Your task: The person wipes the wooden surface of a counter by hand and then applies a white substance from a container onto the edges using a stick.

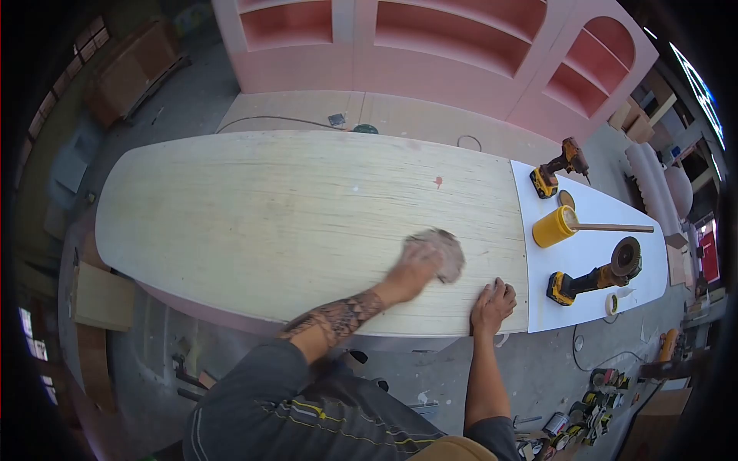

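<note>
My left hand point(419, 265) presses a greyish-brown rag point(452, 257) flat against a long pale wooden board point(254, 207) with rounded corners. Motion blurs both the hand and the rag a little. To the right, my right hand point(493, 306) rests on the board near its front edge, fingers loosely spread and nothing in them. A small reddish mark point(438, 182) shows on the wood beyond the rag.
On a white sheet point(511, 253) at the right lie a cordless drill point(565, 160), a yellow tub point(552, 227) with a stick, an angle grinder point(596, 280) and a tape roll point(612, 304). A pink shelf unit point(430, 88) stands behind. Several tools and cans point(557, 422) litter the floor.
</note>
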Tool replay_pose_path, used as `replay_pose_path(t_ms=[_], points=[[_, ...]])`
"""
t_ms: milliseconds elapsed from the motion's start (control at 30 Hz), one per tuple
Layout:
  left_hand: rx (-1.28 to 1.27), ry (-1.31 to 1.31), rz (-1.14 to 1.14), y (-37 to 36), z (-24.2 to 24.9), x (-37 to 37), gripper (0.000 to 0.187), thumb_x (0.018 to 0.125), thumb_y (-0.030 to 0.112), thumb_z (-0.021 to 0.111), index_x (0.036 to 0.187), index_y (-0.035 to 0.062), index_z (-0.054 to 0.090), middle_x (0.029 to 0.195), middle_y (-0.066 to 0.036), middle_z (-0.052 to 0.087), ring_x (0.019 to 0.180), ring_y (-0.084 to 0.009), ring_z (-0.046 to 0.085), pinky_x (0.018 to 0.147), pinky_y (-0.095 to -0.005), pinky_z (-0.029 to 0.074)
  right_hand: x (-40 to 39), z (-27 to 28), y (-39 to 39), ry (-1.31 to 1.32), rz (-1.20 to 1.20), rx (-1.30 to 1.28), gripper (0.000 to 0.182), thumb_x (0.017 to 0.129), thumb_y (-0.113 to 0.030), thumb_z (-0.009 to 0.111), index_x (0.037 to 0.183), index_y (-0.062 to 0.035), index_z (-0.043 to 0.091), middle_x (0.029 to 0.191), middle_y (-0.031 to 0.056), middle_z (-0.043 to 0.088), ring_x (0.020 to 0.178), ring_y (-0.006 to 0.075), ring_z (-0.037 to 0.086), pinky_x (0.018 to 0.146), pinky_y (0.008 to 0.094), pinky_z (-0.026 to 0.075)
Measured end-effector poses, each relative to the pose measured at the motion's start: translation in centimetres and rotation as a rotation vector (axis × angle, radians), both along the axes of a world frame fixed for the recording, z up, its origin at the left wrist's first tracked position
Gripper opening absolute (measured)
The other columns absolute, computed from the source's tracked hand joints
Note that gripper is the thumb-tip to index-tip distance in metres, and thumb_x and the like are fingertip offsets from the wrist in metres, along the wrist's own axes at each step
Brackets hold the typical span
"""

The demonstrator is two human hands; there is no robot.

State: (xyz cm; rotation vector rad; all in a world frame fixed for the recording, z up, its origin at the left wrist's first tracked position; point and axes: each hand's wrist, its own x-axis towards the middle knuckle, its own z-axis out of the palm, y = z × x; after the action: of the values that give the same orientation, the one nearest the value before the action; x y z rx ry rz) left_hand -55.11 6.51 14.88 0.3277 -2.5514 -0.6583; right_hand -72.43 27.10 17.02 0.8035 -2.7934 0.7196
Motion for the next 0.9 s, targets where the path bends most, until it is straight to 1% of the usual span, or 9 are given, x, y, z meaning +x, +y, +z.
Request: replay_pose_path(t_ms=[100, 167, 267, 333, 400, 467, 533, 700, 900], points=[[-0.188, 0.047, -0.104, -0.6, 1.5, -6.5, 0.052, 0.103, 0.028, 0.064, 0.148, 0.0025, 0.057, 0.150, -0.017, 0.059, 0.149, -0.0397, 0.047, 0.124, -0.0635, 0.032, -0.2, -0.1, 0.3, -0.017, 0.013, 0.001, 0.046, 0.105, -0.030, 0.063, 0.145, -0.0057, 0.062, 0.150, 0.0223, 0.050, 0.141, 0.0416, 0.044, 0.120, 0.0562, 0.034], [-0.239, -0.225, -0.046, -5.8, 2.5, -9.2, 0.058, 0.105, 0.033, 0.063, 0.154, 0.0036, 0.051, 0.157, -0.022, 0.052, 0.150, -0.0433, 0.044, 0.125, -0.0630, 0.030, 0.2, 0.5, 0.1, -0.011, -0.022, 0.023, 0.046, 0.105, -0.028, 0.064, 0.145, -0.0064, 0.061, 0.151, 0.0225, 0.050, 0.141, 0.0419, 0.044, 0.120, 0.0558, 0.034], [-0.213, -0.081, 0.369, -20.5, -0.2, -7.5, 0.061, 0.101, 0.022, 0.064, 0.155, -0.0014, 0.047, 0.151, -0.028, 0.053, 0.147, -0.0464, 0.044, 0.123, -0.0645, 0.029, 0.4, 1.5, 0.2, -0.054, 0.007, 0.038, 0.050, 0.103, -0.032, 0.067, 0.146, -0.0066, 0.059, 0.151, 0.0231, 0.049, 0.142, 0.0431, 0.042, 0.120, 0.0575, 0.032], [-0.225, -0.312, 0.659, -29.8, -1.4, -4.2, 0.057, 0.112, 0.031, 0.051, 0.162, 0.0062, 0.044, 0.171, -0.018, 0.043, 0.160, -0.0463, 0.030, 0.128, -0.0673, 0.020, 0.3, 1.2, 0.2, -0.059, 0.024, 0.038, 0.059, 0.100, -0.039, 0.071, 0.147, -0.0060, 0.057, 0.152, 0.0254, 0.046, 0.143, 0.0447, 0.038, 0.121, 0.0602, 0.030], [-0.098, -0.372, 0.831, -34.0, 0.1, -3.9, 0.053, 0.115, 0.033, 0.046, 0.163, 0.0113, 0.046, 0.172, -0.012, 0.043, 0.162, -0.0428, 0.030, 0.131, -0.0638, 0.017, 0.3, 1.7, -0.3, -0.063, 0.014, 0.047, 0.063, 0.099, -0.041, 0.072, 0.147, -0.0056, 0.056, 0.152, 0.0261, 0.045, 0.143, 0.0451, 0.037, 0.121, 0.0600, 0.029], [-0.027, -0.402, 0.888, -33.4, 0.4, -7.2, 0.053, 0.115, 0.034, 0.046, 0.163, 0.0125, 0.047, 0.173, -0.012, 0.042, 0.162, -0.0413, 0.030, 0.132, -0.0626, 0.016, 0.6, 2.4, 0.0, -0.102, 0.045, 0.072, 0.071, 0.096, -0.047, 0.074, 0.149, -0.0040, 0.053, 0.152, 0.0268, 0.042, 0.143, 0.0454, 0.035, 0.122, 0.0591, 0.027], [-0.180, -0.351, 0.818, -31.6, -1.1, -13.6, 0.051, 0.115, 0.034, 0.047, 0.161, 0.0147, 0.050, 0.173, -0.010, 0.043, 0.162, -0.0389, 0.030, 0.132, -0.0611, 0.016, 0.7, 2.7, 0.0, -0.114, 0.034, 0.078, 0.073, 0.096, -0.048, 0.073, 0.150, -0.0038, 0.052, 0.152, 0.0267, 0.042, 0.143, 0.0451, 0.035, 0.122, 0.0589, 0.026], [-0.085, -0.227, 0.455, -21.5, 1.0, -29.6, 0.046, 0.113, 0.033, 0.052, 0.155, 0.0153, 0.057, 0.168, -0.007, 0.048, 0.160, -0.0366, 0.034, 0.132, -0.0613, 0.019, 0.4, 2.4, 0.4, -0.125, 0.057, 0.060, 0.077, 0.095, -0.053, 0.074, 0.150, -0.0032, 0.054, 0.152, 0.0252, 0.041, 0.143, 0.0439, 0.036, 0.122, 0.0593, 0.027], [-0.044, -0.165, 0.123, -11.8, 0.3, -30.9, 0.046, 0.111, 0.030, 0.054, 0.155, 0.0160, 0.057, 0.169, -0.006, 0.048, 0.160, -0.0373, 0.035, 0.131, -0.0623, 0.020, 0.3, 1.9, 0.7, -0.141, 0.021, -0.049, 0.080, 0.099, -0.055, 0.070, 0.156, -0.0034, 0.048, 0.150, 0.0235, 0.044, 0.143, 0.0432, 0.037, 0.122, 0.0583, 0.027]])
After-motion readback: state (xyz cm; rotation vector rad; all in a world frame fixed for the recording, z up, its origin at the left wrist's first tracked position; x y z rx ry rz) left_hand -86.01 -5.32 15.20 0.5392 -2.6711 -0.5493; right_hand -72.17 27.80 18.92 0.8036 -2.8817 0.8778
